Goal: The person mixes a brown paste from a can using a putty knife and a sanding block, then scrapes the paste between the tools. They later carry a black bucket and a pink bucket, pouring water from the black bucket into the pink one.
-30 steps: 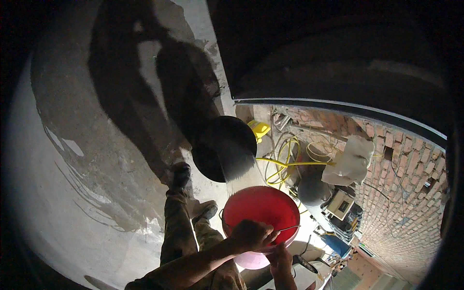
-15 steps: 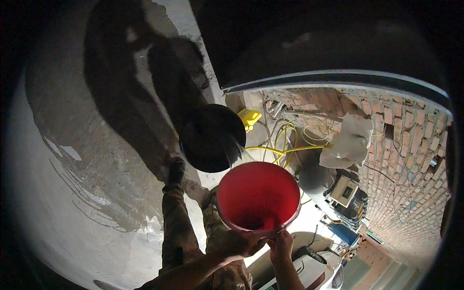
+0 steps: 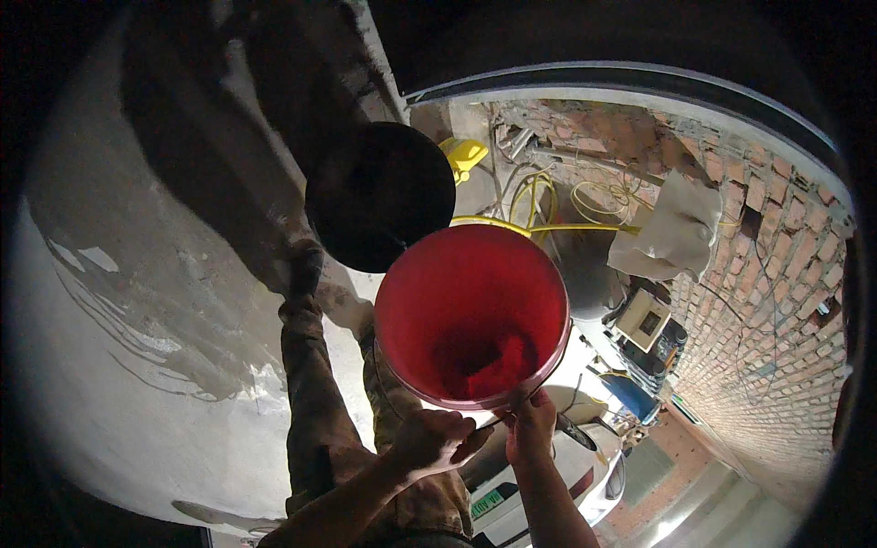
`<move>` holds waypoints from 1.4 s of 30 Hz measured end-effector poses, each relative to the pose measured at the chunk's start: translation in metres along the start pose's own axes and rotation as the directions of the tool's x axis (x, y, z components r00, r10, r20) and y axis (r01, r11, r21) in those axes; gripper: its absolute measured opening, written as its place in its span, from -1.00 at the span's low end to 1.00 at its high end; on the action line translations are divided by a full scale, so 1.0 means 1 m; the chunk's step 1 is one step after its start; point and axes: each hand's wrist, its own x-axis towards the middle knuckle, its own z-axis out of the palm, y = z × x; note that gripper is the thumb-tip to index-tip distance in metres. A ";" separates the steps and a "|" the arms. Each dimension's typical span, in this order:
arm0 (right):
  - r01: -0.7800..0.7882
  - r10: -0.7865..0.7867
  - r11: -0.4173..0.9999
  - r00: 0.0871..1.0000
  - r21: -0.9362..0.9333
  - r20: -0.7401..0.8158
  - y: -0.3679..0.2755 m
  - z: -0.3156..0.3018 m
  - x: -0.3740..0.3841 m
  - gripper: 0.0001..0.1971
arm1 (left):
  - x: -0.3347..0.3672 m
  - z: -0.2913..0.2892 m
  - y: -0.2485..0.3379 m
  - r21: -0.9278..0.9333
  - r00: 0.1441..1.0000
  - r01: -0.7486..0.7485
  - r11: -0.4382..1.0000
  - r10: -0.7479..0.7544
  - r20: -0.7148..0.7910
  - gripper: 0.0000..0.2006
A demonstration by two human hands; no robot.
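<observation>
A red bucket [image 3: 461, 283] is tipped so that I look into its mouth, with some dark, loose-looking stuff low inside. My left hand [image 3: 434, 445] is closed near its lower rim, apparently around the bucket's thin handle. Beside it my right hand [image 3: 532, 429] is closed on the rim and handle, thumb uppermost. Just beyond, to the left, stands a black bucket [image 3: 379, 196]; its inside is too dark to make out.
A yellow container [image 3: 463, 157] lies past the black bucket, near a yellow hose [image 3: 585, 227]. To the right are a draped pale sheet [image 3: 671, 228], a boxy machine [image 3: 641, 321] and a brick wall [image 3: 758, 301]. A white car [image 3: 502, 511] appears below; wet concrete [image 3: 174, 283] spreads left.
The red bucket looks larger and nearer, and more of its inside shows. Both hands stay on it, the left one more plainly curled. The whole view has shifted, with the surroundings higher.
</observation>
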 end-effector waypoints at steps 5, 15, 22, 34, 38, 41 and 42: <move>-0.019 0.020 0.998 1.000 -0.065 0.009 -0.003 0.007 0.000 -0.42 | -0.011 0.008 -0.013 -0.109 0.997 0.035 0.993 -0.027 0.071 -0.67; -0.026 0.020 0.993 0.999 -0.112 -0.048 -0.011 0.027 -0.014 -0.41 | -0.018 -0.008 -0.012 -0.183 0.990 0.096 0.978 -0.076 0.115 -0.64; -0.040 0.034 0.992 0.998 -0.123 -0.054 -0.012 0.022 -0.018 -0.45 | -0.014 -0.017 -0.012 -0.215 0.993 0.062 0.975 -0.039 0.109 -0.71; -0.041 0.027 0.993 0.992 -0.112 -0.122 -0.013 0.008 -0.031 -0.52 | -0.017 -0.006 -0.007 -0.299 0.993 0.070 0.952 -0.039 0.107 -0.66; 0.010 -0.014 0.999 0.995 -0.042 -0.096 -0.006 0.005 -0.028 -0.55 | -0.019 0.002 -0.007 -0.349 0.976 0.116 0.930 -0.043 0.212 -0.65; 0.048 -0.046 0.998 0.996 0.027 -0.076 0.001 0.002 -0.024 -0.56 | -0.020 0.006 -0.009 -0.269 0.967 0.111 0.957 -0.041 0.253 -0.66; 0.050 -0.047 0.998 0.995 0.033 -0.089 0.005 0.001 -0.023 -0.56 | -0.021 0.007 -0.011 -0.231 0.967 0.093 0.969 -0.032 0.254 -0.66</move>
